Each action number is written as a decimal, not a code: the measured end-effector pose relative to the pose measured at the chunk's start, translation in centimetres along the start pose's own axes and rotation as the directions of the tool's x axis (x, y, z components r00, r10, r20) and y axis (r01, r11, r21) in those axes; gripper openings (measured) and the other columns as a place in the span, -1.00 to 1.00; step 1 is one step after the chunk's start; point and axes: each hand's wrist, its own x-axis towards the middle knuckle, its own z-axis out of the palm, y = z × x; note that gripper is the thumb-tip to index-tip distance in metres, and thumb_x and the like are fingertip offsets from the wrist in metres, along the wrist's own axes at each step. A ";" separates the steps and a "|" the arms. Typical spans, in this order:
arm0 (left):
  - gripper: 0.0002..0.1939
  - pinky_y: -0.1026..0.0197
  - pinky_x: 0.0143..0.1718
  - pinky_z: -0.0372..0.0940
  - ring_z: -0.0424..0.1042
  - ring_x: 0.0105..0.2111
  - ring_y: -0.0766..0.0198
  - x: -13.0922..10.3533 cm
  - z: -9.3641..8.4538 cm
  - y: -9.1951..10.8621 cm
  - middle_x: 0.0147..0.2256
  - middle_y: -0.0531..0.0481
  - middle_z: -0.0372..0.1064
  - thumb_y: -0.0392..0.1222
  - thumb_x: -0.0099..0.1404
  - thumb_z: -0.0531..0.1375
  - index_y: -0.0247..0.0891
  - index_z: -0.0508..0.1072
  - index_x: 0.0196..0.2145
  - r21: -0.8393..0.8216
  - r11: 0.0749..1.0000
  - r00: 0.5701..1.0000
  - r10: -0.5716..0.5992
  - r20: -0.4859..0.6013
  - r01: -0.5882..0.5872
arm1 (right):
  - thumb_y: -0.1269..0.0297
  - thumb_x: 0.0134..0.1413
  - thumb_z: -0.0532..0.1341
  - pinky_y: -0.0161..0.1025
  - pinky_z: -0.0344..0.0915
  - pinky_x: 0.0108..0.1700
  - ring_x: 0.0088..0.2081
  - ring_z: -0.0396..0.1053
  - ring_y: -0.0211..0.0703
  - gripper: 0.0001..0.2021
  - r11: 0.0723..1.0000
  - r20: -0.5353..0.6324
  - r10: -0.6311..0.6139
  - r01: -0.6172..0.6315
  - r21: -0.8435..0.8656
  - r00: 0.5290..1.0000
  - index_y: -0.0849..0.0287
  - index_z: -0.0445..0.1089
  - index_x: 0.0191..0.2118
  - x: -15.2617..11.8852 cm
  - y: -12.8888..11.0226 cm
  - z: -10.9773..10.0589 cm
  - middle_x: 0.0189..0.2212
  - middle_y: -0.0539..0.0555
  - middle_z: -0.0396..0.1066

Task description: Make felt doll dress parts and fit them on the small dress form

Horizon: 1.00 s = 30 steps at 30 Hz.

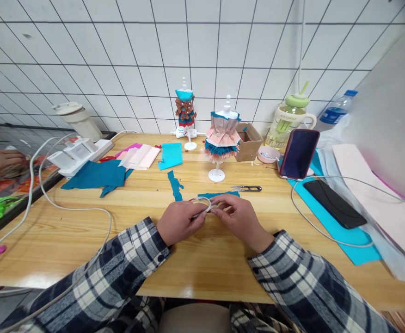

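Near the middle of the table, my left hand [182, 219] pinches a thin white ring that looks like a roll of tape [205, 200]. My right hand [241, 221] meets it from the other side, thumb and forefinger closed at the ring's edge. Just beyond my hands lie torn teal paper strips [174, 186] and a pair of black thread snips [251, 188]. A small white dress form [217, 175] stands farther back, dressed in a pleated pink paper top [223, 131] over teal and pink ruffles.
Behind stands a second dress form [185, 111] in brown and red. Folded papers [142, 156] and a power strip [81, 155] lie left, with a cable [81, 209]. At right are a propped phone [298, 154], a black phone [334, 203], a cardboard box [249, 142] and a jug [287, 121]. Another person's hand [1, 159] shows far left.
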 end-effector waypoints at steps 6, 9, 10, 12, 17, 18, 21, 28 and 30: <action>-0.75 0.25 -0.29 0.26 0.40 -0.42 0.27 0.3 -0.1 0.6 -0.48 0.02 0.44 -0.20 0.29 0.01 -0.22 0.48 -0.38 -0.178 0.982 0.998 -0.065 -0.012 0.062 | 0.31 0.07 0.22 -0.31 0.40 -0.31 -0.24 0.43 -0.19 -0.94 0.981 -0.039 -0.187 0.185 -0.061 0.981 0.09 0.46 -0.35 -0.3 -0.5 0.0 -0.25 0.05 0.49; -0.73 0.29 -0.40 0.23 0.36 -0.47 0.31 0.5 -0.6 0.0 -0.51 0.03 0.39 -0.20 0.29 0.00 -0.27 0.43 -0.46 -0.402 0.905 0.986 -0.164 -0.032 0.138 | 0.35 0.11 0.17 -0.24 0.39 -0.20 -0.23 0.42 -0.19 -0.91 0.935 -0.087 -0.342 0.330 -0.129 0.936 0.08 0.43 -0.32 -0.8 -1.2 -0.4 -0.29 0.06 0.47; -0.72 0.29 -0.43 0.22 0.33 -0.51 0.32 0.6 -0.9 -0.6 -0.54 0.04 0.35 -0.19 0.29 -0.01 -0.27 0.40 -0.48 -0.455 0.872 0.971 -0.231 -0.058 0.180 | 0.36 0.12 0.16 -0.22 0.38 -0.18 -0.24 0.42 -0.18 -0.91 0.924 -0.126 -0.373 0.356 -0.140 0.919 0.08 0.42 -0.32 -1.0 -1.4 -0.6 -0.30 0.06 0.47; -0.68 0.27 -0.48 0.20 0.26 -0.57 0.32 0.8 -1.7 -2.6 -0.60 0.07 0.25 -0.17 0.33 -0.07 -0.28 0.39 -0.46 -0.507 0.825 0.913 -0.375 -0.162 0.249 | 0.36 0.12 0.16 -0.21 0.39 -0.18 -0.23 0.42 -0.15 -0.92 0.932 -0.232 -0.359 0.335 -0.139 0.904 0.08 0.39 -0.34 -1.1 -1.6 -1.2 -0.33 0.07 0.46; -0.69 0.06 -0.09 0.18 0.34 -0.20 0.12 1.0 -2.8 -8.0 -0.30 -0.08 0.42 -0.08 0.33 0.02 -0.22 0.50 -0.20 -0.013 0.980 0.965 -0.198 -0.171 0.199 | 0.23 0.16 0.13 -0.29 0.35 -0.37 -0.43 0.38 -0.25 -0.89 0.993 -0.282 -0.110 0.093 -0.075 0.953 0.11 0.35 -0.32 -0.6 -0.4 -1.9 -0.35 0.04 0.43; -0.68 0.04 -0.08 0.16 0.33 -0.18 0.09 1.0 -2.7 -8.5 -0.27 -0.10 0.43 -0.08 0.33 0.01 -0.21 0.52 -0.19 0.092 0.979 0.979 -0.172 -0.114 0.182 | 0.22 0.16 0.13 -0.30 0.33 -0.39 -0.46 0.36 -0.27 -0.89 0.996 -0.269 -0.083 0.068 -0.066 0.960 0.12 0.33 -0.31 -0.5 -0.1 -1.9 -0.37 0.03 0.42; -0.65 0.02 -0.13 0.17 0.33 -0.19 0.04 1.0 -2.1 -8.9 -0.24 -0.11 0.45 -0.08 0.35 -0.03 -0.17 0.50 -0.11 0.281 0.945 0.985 -0.175 -0.004 0.169 | 0.20 0.14 0.14 -0.33 0.28 -0.42 -0.48 0.32 -0.28 -0.88 0.999 -0.246 -0.031 0.027 -0.019 0.969 0.13 0.29 -0.27 -0.4 0.4 -1.9 -0.45 0.00 0.37; -0.67 0.08 -0.21 0.18 0.37 -0.23 0.06 0.7 -1.8 -9.3 -0.26 -0.11 0.45 -0.08 0.33 -0.02 -0.13 0.51 -0.14 0.412 0.879 0.964 -0.265 0.005 0.239 | 0.20 0.16 0.10 -0.37 0.17 -0.50 -0.53 0.21 -0.31 -0.86 0.999 -0.170 0.034 -0.030 0.021 0.985 0.13 0.28 -0.34 -0.4 0.3 -1.6 -0.52 -0.05 0.28; -0.68 0.06 -0.23 0.17 0.36 -0.23 0.03 0.5 -2.0 -9.5 -0.26 -0.13 0.43 -0.09 0.32 0.00 -0.13 0.53 -0.17 0.440 0.844 0.946 -0.321 -0.042 0.306 | 0.22 0.15 0.11 -0.37 0.14 -0.50 -0.54 0.19 -0.31 -0.87 1.000 -0.164 0.031 -0.031 0.006 0.986 0.14 0.29 -0.35 -0.3 0.3 -1.6 -0.53 -0.05 0.27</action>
